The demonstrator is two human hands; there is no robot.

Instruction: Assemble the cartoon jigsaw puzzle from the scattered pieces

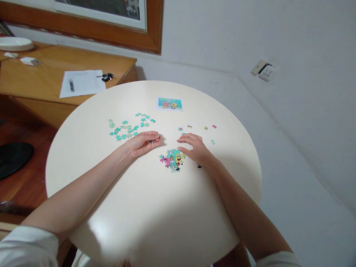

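My left hand [146, 142] is closed around a small pink and teal puzzle piece [154, 141], part of which shows between the fingers. Apart from it, my right hand [194, 145] hovers with thumb and fingers spread, and nothing shows between them. Just below the hands lies a partly joined jigsaw puzzle [172, 160] with a pink figure, a tall pale figure and a yellow square one. Near my right wrist sits a dark loose piece [198, 165], partly covered. Beyond my right hand are several scattered pieces, among them a pink one [214, 126].
Teal loose pieces [121, 130] spread over the left side of the round white table [133, 207]. A picture card [170, 104] lies at the back. On the wooden desk [50, 63] at left are a paper [83, 82] and keys [108, 76]. A wall stands behind and right.
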